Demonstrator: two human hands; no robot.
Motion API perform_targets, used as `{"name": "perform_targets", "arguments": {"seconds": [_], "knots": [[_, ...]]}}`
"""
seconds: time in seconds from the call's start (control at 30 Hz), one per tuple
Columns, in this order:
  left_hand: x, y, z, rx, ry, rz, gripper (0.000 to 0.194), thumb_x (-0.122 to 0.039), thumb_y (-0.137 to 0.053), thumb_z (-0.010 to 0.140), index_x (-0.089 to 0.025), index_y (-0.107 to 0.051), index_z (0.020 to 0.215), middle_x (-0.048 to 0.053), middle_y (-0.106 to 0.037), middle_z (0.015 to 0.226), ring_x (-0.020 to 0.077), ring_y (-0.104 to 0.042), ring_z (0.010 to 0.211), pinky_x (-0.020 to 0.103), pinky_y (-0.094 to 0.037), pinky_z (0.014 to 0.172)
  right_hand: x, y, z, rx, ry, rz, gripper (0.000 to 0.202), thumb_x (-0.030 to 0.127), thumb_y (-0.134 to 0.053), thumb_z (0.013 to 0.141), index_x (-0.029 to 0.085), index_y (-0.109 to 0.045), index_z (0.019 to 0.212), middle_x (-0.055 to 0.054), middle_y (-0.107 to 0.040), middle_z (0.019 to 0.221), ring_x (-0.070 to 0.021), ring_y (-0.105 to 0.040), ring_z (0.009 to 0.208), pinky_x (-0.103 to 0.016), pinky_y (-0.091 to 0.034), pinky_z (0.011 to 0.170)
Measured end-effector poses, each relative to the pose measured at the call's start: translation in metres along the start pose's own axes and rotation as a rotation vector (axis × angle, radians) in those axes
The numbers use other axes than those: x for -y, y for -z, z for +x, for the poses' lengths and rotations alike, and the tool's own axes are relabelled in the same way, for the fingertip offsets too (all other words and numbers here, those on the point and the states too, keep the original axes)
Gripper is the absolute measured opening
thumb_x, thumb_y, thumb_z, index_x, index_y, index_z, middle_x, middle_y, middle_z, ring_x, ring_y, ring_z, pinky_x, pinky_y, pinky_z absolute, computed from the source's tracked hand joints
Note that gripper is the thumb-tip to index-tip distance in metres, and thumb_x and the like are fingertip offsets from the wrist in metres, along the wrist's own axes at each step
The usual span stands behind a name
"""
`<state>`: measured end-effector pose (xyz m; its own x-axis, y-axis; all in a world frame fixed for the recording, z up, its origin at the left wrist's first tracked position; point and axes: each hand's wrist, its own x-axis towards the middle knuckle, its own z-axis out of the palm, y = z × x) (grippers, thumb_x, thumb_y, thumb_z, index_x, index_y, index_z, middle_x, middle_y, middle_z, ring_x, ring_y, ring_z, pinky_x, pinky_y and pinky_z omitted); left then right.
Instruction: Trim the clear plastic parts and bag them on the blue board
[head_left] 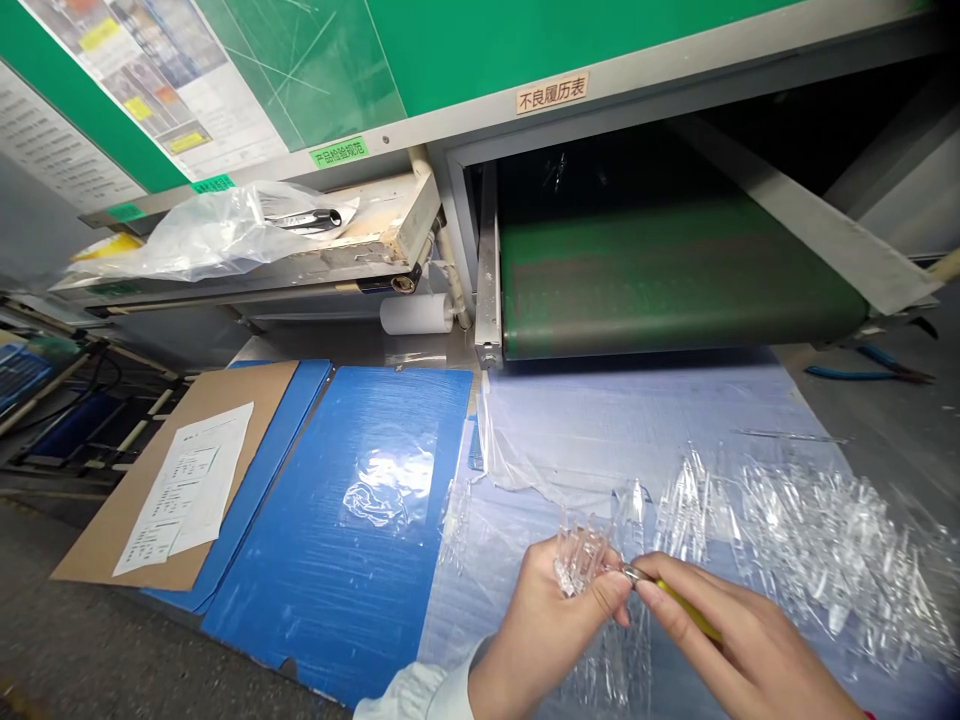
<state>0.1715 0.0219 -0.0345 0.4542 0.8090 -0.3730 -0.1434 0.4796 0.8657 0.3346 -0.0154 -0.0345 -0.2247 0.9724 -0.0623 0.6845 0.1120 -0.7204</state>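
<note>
My left hand [559, 610] is closed around a bunch of clear plastic pieces [581, 560], held above the plastic-covered table. In my right hand [720, 620] is a small tool with a yellow handle [686, 608]. The tool's metal tip touches the area by my left thumb, at the edge of the bunch. Below my hands lie more clear pieces [611, 670], partly hidden by them. A large heap of clear pieces [832, 530] spreads to the right.
A green conveyor belt [675, 270] ends behind the table. Blue-handled pliers [862, 374] lie at the right. On the left are a blue board [330, 540] and cardboard [247, 400] with paper sheets [187, 480]. A shelf [409, 225] holds a plastic bag [225, 230].
</note>
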Motion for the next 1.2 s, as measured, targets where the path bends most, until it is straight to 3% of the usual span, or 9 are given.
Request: {"name": "perform_targets", "arguments": {"seconds": [0.43,0.73,0.8,0.9,0.97,1.1,1.2], "knots": [[0.001,0.002,0.001,0.017,-0.002,0.027,0.024,-0.038,-0.062,0.081,-0.016,-0.056,0.073,-0.002,-0.051,0.057,0.0113,-0.046,0.057,0.025,-0.036,0.062,-0.003,0.000,0.003,-0.027,-0.013,0.005,0.030,0.038,-0.040,0.094,0.027,-0.060,0.075,0.002,-0.066,0.071,-0.0147,-0.066,0.065,-0.020,-0.050,0.054],[-0.004,0.002,-0.001,0.001,-0.024,0.142,0.024,-0.029,-0.057,0.084,-0.018,-0.052,0.063,-0.003,-0.049,0.056,0.0112,-0.045,0.057,0.026,-0.036,0.064,-0.010,-0.005,-0.001,-0.235,0.027,-0.051,0.020,0.040,-0.050,0.089,0.028,-0.066,0.087,-0.001,-0.071,0.082,-0.0189,-0.068,0.070,-0.025,-0.052,0.057],[-0.002,0.002,-0.003,0.021,0.038,0.154,0.024,-0.029,-0.058,0.082,-0.017,-0.053,0.062,-0.003,-0.049,0.056,0.0115,-0.045,0.057,0.026,-0.036,0.064,-0.018,0.004,0.000,-0.371,-0.104,0.008,0.021,0.043,-0.049,0.089,0.029,-0.066,0.088,-0.003,-0.071,0.080,-0.0201,-0.067,0.069,-0.027,-0.052,0.056],[0.005,0.005,-0.007,0.049,0.163,0.140,0.025,-0.033,-0.061,0.080,-0.017,-0.054,0.062,-0.002,-0.050,0.055,0.0111,-0.044,0.055,0.026,-0.035,0.062,-0.031,0.022,0.002,-0.650,-0.440,0.109,0.025,0.051,-0.047,0.088,0.030,-0.062,0.089,-0.005,-0.067,0.075,-0.0210,-0.062,0.066,-0.029,-0.047,0.051],[0.009,0.007,-0.007,0.036,0.169,0.106,0.026,-0.036,-0.062,0.080,-0.017,-0.053,0.064,-0.003,-0.050,0.054,0.0100,-0.042,0.054,0.024,-0.032,0.059,-0.033,0.024,0.003,-0.602,-0.536,0.177,0.031,0.058,-0.047,0.085,0.030,-0.060,0.090,-0.005,-0.065,0.072,-0.0210,-0.058,0.060,-0.029,-0.042,0.045],[0.013,0.008,-0.005,0.073,0.168,0.023,0.029,-0.043,-0.064,0.078,-0.017,-0.054,0.069,-0.003,-0.051,0.053,0.0076,-0.039,0.049,0.022,-0.027,0.052,-0.022,0.000,0.007,-0.244,-0.408,0.267,0.033,0.057,-0.059,0.072,0.027,-0.061,0.087,-0.001,-0.064,0.066,-0.0184,-0.056,0.051,-0.028,-0.043,0.045],[0.016,0.007,-0.003,0.103,0.181,-0.008,0.034,-0.048,-0.064,0.077,-0.017,-0.054,0.067,-0.003,-0.051,0.051,0.0062,-0.036,0.045,0.022,-0.024,0.048,-0.015,-0.015,0.015,-0.250,-0.411,0.271,0.034,0.052,-0.062,0.068,0.026,-0.059,0.089,0.001,-0.063,0.067,-0.0172,-0.057,0.053,-0.027,-0.043,0.051]]}}
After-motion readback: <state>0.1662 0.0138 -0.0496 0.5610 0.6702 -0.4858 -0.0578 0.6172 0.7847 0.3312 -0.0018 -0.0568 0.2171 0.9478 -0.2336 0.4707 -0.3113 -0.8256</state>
